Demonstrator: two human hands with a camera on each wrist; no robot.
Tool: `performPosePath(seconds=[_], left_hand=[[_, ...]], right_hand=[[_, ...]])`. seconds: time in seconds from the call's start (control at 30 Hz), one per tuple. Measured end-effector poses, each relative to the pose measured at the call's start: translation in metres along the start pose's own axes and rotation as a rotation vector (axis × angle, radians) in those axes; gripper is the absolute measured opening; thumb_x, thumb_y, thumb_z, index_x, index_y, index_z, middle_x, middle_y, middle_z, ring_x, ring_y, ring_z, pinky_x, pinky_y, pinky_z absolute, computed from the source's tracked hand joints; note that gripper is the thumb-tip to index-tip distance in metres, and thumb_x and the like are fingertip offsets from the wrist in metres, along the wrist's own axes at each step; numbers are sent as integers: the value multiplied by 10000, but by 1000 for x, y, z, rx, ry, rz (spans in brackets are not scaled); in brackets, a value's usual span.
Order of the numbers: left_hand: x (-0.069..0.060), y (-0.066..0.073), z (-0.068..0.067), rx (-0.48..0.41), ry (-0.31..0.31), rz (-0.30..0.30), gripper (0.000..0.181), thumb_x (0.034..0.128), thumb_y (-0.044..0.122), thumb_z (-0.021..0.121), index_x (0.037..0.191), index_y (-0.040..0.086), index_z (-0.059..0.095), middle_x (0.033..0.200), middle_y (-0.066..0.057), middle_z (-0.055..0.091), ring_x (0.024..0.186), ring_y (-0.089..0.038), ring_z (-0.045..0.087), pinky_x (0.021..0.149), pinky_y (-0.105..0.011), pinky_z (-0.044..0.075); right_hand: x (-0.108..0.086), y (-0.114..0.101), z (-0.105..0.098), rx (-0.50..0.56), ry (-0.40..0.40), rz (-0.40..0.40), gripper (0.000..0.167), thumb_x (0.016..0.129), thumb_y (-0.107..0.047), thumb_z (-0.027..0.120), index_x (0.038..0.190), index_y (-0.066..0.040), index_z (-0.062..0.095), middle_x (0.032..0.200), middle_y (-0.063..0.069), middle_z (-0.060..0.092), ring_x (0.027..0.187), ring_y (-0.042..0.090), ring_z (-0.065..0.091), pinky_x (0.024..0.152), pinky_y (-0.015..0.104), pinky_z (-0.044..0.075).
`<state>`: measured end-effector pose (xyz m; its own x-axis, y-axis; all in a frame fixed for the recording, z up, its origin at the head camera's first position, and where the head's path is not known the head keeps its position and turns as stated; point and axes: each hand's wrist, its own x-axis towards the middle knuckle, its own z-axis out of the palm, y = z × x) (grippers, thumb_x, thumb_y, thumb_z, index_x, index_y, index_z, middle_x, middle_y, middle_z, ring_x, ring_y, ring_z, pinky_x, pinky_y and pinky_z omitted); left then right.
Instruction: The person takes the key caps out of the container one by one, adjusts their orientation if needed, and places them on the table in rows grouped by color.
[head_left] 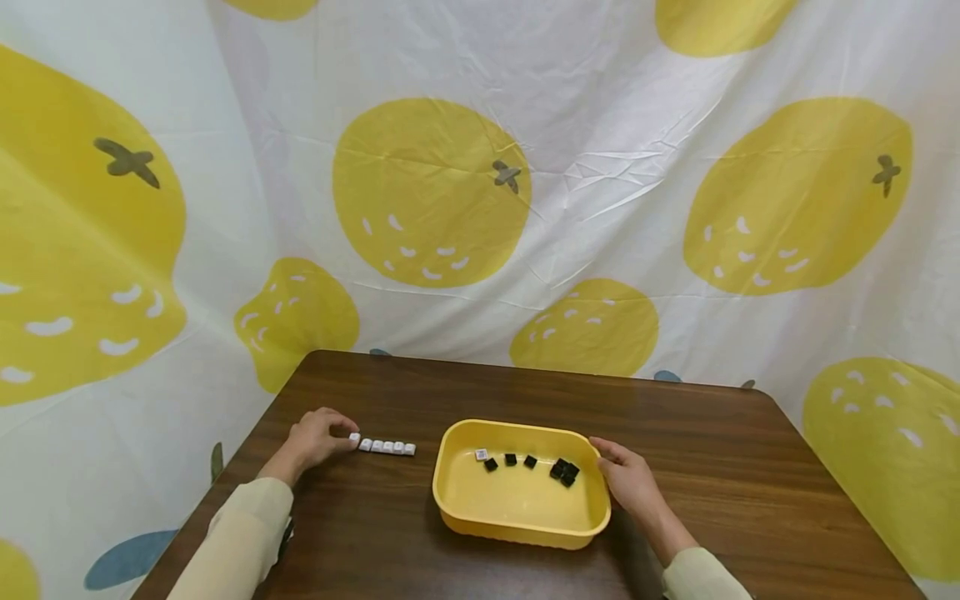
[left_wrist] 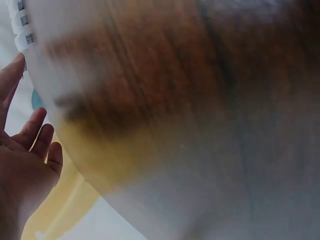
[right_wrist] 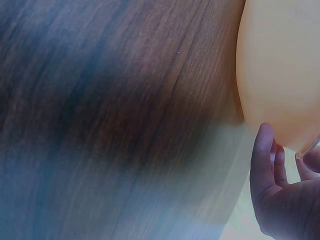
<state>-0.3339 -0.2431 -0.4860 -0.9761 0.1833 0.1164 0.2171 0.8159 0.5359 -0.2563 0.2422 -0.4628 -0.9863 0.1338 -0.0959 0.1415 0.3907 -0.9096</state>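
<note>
At the left of the table, my left hand (head_left: 318, 435) pinches a small white keycap (head_left: 354, 437) between thumb and forefinger. That keycap stands at the left end of a row of white keycaps (head_left: 387, 447). In the left wrist view, part of this row (left_wrist: 23, 39) shows at the upper left edge, above the left hand (left_wrist: 27, 162). My right hand (head_left: 630, 479) holds the right rim of a yellow plastic basin (head_left: 517, 523). Its fingers lie along the outside wall in the right wrist view. Inside the basin are several black keycaps (head_left: 562, 472) and one white keycap (head_left: 482, 455).
All of this is on a dark wooden table (head_left: 360, 533) with rounded far corners. Behind and beside it hangs a white cloth (head_left: 585, 208) printed with big yellow lemons. The basin stands near the middle, to the right of the keycap row.
</note>
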Motion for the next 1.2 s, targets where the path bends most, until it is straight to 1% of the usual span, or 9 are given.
performPosePath(seconds=[0.1, 0.2, 0.5, 0.7, 0.83, 1.07, 1.2], left_hand=[[0, -1, 2, -1, 0, -8, 149, 842, 216, 790, 973, 149, 766, 1196, -177, 626, 1178, -449, 491, 928, -683, 300], [-1, -3, 4, -4, 0, -10, 148, 838, 206, 793, 972, 151, 767, 1189, -169, 630, 1171, -438, 492, 916, -662, 301], [-3, -3, 9, 4, 4, 7, 158, 827, 175, 794, 979, 139, 770, 1167, -172, 637, 1148, -436, 504, 890, -642, 321], [-2, -2, 9, 0, -12, 0, 161, 831, 173, 793, 987, 142, 767, 1197, -197, 618, 1173, -452, 481, 912, -655, 308], [-1, -2, 10, 1, -18, 0, 168, 828, 173, 796, 991, 145, 765, 1208, -204, 610, 1182, -456, 477, 917, -661, 305], [1, -4, 9, 23, -24, -1, 276, 795, 150, 814, 1056, 90, 749, 1205, -200, 611, 1172, -455, 493, 912, -654, 334], [2, -5, 9, 34, -23, -10, 277, 813, 149, 798, 1070, 65, 739, 1204, -204, 607, 1172, -455, 495, 920, -655, 337]], right_hand=[[1, 1, 0, -7, 4, -12, 393, 1009, -32, 440, 1386, 23, 535, 1391, 311, 485, 1011, 299, 612, 763, 354, 537], [0, 0, 0, -13, 5, -13, 393, 1009, -34, 440, 1386, 22, 536, 1391, 309, 485, 992, 293, 607, 750, 347, 530], [0, 1, 0, -4, -3, 1, 398, 1015, -43, 434, 1397, 15, 527, 1388, 303, 489, 958, 284, 608, 727, 347, 527], [0, 2, 0, 22, -17, 3, 405, 1015, -36, 425, 1406, 27, 510, 1396, 316, 473, 1013, 308, 609, 770, 376, 546], [0, 2, 0, 10, -15, 7, 407, 1015, -45, 429, 1409, 14, 514, 1403, 306, 474, 1026, 301, 603, 776, 366, 541], [0, 1, 0, 13, -13, 13, 411, 1012, -39, 426, 1410, 12, 514, 1388, 304, 486, 1007, 296, 610, 757, 357, 544], [0, 1, 0, 14, -12, 3, 406, 1014, -38, 427, 1406, 19, 515, 1378, 306, 493, 1000, 295, 609, 759, 362, 542]])
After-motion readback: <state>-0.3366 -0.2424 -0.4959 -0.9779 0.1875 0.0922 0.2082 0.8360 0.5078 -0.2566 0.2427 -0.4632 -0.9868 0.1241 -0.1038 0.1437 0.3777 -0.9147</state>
